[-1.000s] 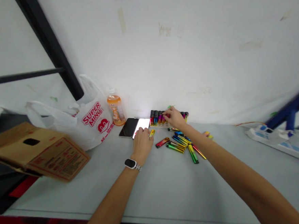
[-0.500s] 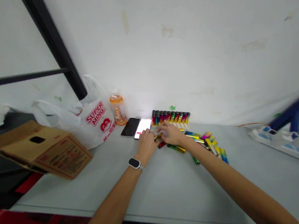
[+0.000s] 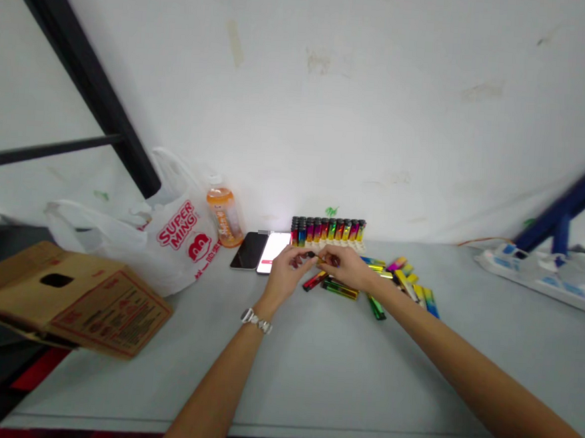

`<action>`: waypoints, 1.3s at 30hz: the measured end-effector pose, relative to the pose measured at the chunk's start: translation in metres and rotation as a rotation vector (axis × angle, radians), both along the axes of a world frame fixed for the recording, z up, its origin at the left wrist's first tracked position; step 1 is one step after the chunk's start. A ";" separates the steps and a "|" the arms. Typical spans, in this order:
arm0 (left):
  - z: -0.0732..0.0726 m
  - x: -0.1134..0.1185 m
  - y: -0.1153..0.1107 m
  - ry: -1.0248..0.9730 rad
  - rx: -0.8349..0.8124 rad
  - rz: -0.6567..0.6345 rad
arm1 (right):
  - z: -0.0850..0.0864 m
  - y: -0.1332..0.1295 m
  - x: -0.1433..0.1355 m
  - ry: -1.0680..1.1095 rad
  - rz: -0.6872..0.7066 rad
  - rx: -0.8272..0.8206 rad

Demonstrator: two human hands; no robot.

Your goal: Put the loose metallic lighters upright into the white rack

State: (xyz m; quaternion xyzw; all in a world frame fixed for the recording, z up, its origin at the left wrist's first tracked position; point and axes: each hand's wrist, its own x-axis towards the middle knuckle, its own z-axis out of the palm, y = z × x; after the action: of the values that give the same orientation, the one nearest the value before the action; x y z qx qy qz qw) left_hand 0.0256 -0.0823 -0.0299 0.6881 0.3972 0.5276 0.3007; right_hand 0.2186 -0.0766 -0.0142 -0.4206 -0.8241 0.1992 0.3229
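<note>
My left hand (image 3: 285,272) and my right hand (image 3: 350,266) meet above the table, both pinching one small lighter (image 3: 314,255) between them. Behind the hands, a tray of upright colourful lighters (image 3: 328,231) stands against the wall. Several loose lighters (image 3: 398,283) lie scattered to the right of my right hand, and a red one (image 3: 314,281) and a green one (image 3: 340,289) lie just below the hands. A watch sits on my left wrist.
Two phones (image 3: 261,250), one lit, lie left of the tray. An orange drink bottle (image 3: 224,215) and a white plastic bag (image 3: 171,234) stand further left, with a cardboard box (image 3: 66,296) at the table's left edge. A power strip (image 3: 534,272) lies far right.
My right hand came back from the tray of lighters to meet my left hand. My left hand lifted off the phone, and both now hold one lighter.
</note>
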 end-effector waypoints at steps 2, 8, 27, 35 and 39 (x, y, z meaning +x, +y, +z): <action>0.002 0.009 -0.005 -0.126 -0.045 -0.029 | -0.005 -0.012 -0.002 0.120 -0.008 -0.046; 0.004 0.031 -0.021 -0.321 -0.057 -0.121 | -0.015 -0.033 -0.006 0.372 -0.121 -0.053; -0.004 0.047 -0.028 -0.093 -0.149 0.134 | -0.024 -0.049 -0.003 0.386 -0.193 -0.041; -0.004 0.048 -0.028 -0.046 -0.099 0.127 | -0.025 -0.048 -0.001 0.369 -0.187 -0.043; -0.006 0.049 -0.028 -0.051 -0.107 0.138 | -0.026 -0.048 0.000 0.359 -0.178 -0.040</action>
State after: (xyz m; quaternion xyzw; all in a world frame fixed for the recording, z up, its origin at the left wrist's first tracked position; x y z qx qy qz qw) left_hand 0.0743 -0.1100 -0.0355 0.6286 0.4633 0.5423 0.3100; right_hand 0.2186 -0.1243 -0.0398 -0.4560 -0.7087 0.2581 0.4725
